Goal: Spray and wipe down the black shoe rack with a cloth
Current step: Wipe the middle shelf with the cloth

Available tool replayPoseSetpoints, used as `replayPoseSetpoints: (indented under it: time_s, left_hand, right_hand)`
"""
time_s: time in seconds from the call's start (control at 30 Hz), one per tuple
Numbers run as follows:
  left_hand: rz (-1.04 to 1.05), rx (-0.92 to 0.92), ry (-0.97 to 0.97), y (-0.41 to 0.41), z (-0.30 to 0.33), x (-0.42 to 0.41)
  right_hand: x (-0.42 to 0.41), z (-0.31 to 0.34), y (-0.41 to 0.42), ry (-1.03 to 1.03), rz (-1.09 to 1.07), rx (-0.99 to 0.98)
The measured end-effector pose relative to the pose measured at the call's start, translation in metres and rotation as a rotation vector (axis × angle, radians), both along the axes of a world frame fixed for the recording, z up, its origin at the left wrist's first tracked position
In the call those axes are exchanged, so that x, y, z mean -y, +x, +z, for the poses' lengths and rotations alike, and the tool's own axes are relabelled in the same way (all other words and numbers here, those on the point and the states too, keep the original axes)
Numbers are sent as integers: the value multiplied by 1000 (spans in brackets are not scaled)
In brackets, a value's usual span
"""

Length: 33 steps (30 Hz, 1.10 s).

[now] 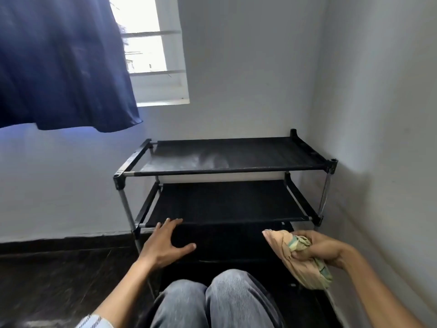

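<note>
The black shoe rack [227, 171] stands in the room's corner, with fabric shelves on a metal frame. Its top shelf shows a pale dusty or wet smear near the middle. My left hand [163, 245] is spread open, fingertips at the front bar of the second shelf, on the left side. My right hand [324, 249] is closed on a crumpled beige and green cloth [300, 263], held in front of the rack's lower right part. No spray bottle is in view.
White walls close in behind and on the right of the rack. A dark blue curtain [63, 65] hangs at upper left beside a window [151, 53]. Dark floor [59, 275] lies to the left. My knees in grey jeans [212, 301] are right before the rack.
</note>
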<state>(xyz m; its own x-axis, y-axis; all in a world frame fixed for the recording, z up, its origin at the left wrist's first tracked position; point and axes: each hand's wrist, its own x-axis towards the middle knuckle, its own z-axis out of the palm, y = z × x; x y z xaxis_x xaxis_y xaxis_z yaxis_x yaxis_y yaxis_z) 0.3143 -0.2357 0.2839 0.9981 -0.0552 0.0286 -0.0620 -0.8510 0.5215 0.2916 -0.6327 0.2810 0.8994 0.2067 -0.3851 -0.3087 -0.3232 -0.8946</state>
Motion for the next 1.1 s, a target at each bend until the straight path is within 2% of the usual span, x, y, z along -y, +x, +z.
replayPoseSetpoints:
  time_s: [0.17,0.37,0.47,0.57,0.67,0.83,0.97,1.1]
  left_hand:
    - [44,54,27,-35,15,-34]
    - [68,93,26,-40,18,-50]
    - [28,73,9,-18,19,-35]
    - [-24,16,43,19,17,-7]
    - [-64,-52,48,63,6,17]
    - [-172,-47,126,116,-21,42]
    - [-150,-119,188,130,-40,46]
    - [-176,-70,293,127,-46,44]
  right_hand:
    - [-23,20,-19,-63,14,48]
    - [-55,57,-6,-157,0,329]
    - [-74,58,23,-315,-57,484]
    - [-91,44,63,-587,-98,571]
    - [-106,31,108,-828,-28,634]
    - [-126,-3,178,-1097,201,533]
    - [-122,-19,219,-1139,123,606]
    - [-126,-22,248,-1074,-18,590]
